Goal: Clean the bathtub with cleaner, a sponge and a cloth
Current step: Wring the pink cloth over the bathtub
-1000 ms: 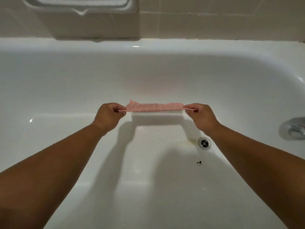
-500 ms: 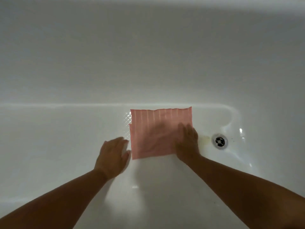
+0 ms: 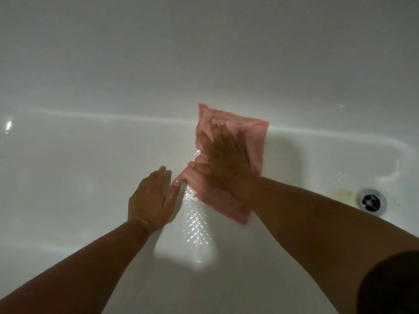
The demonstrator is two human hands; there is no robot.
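A pink cloth (image 3: 255, 141) lies spread on the white bathtub floor (image 3: 90, 177), skewed, with its far edge at the foot of the far wall. My right hand (image 3: 223, 155) presses flat on the cloth with straight, spread fingers. My left hand (image 3: 154, 198) rests flat on the wet tub floor just left of the cloth, its fingertips near the cloth's near-left corner. A wet, glistening patch (image 3: 195, 220) shows on the floor between my forearms. No cleaner bottle or sponge is in sight.
The round metal drain (image 3: 370, 201) sits at the right, with a yellowish stain (image 3: 340, 193) beside it. The tub's far wall (image 3: 204, 53) rises behind the cloth. A dark shape (image 3: 392, 284) fills the bottom right corner.
Both hands held the cloth stretched in the air, then laid it on the floor. My right hand has since slid onto the cloth's middle and turned it askew; the view has shifted left of the drain.
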